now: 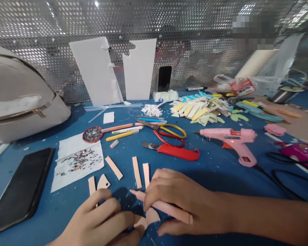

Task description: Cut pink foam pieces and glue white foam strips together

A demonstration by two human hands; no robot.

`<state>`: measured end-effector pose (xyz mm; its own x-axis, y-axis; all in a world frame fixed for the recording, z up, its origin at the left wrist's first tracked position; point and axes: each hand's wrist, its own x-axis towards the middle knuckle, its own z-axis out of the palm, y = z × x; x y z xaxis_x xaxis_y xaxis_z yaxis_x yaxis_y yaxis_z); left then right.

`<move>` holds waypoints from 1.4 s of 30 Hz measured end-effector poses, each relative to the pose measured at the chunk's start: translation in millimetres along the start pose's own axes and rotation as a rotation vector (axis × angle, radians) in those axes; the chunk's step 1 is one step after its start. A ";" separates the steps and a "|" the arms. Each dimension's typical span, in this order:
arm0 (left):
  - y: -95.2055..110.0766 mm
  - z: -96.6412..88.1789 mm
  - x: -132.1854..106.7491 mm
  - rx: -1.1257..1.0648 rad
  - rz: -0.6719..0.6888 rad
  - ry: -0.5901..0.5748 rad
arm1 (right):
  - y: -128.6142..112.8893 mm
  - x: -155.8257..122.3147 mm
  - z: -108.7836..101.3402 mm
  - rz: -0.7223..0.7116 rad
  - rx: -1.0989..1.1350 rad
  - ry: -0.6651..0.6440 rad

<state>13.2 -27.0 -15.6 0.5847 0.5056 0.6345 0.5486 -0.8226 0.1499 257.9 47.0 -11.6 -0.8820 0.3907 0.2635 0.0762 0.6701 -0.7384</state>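
My right hand (181, 200) is curled over a rolled pink foam strip (169, 209) that lies on the blue table (215, 171), its fingers closed round the roll. My left hand (102, 222) sits at the bottom edge with bent fingers pinching a small pink foam piece (141, 222) beside the roll. Several flat pink foam strips (137, 172) lie just beyond both hands.
A pink glue gun (231, 138), a red cutter (176, 151) and scissors (166, 131) lie mid-table. A black phone (20, 189) and paper with glitter (75, 164) are at the left, a white bag (17, 102) behind. Foam scraps (200, 111) and white boards (113, 70) stand farther back.
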 end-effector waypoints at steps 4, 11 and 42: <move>1.6 1.9 -0.8 0.037 0.043 -0.032 | -1.4 0.3 -1.1 -0.034 0.033 0.041; -2.5 10.6 -5.0 0.069 0.097 0.074 | -11.9 -1.6 -5.6 -0.032 -0.058 0.097; -2.6 11.6 0.8 0.141 0.146 0.068 | -15.6 -4.6 -6.1 -0.002 -0.174 0.153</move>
<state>19.2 -21.5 -24.3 0.6248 0.3608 0.6924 0.5422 -0.8386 -0.0523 263.6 38.6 2.5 -0.8024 0.4719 0.3653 0.1655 0.7642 -0.6234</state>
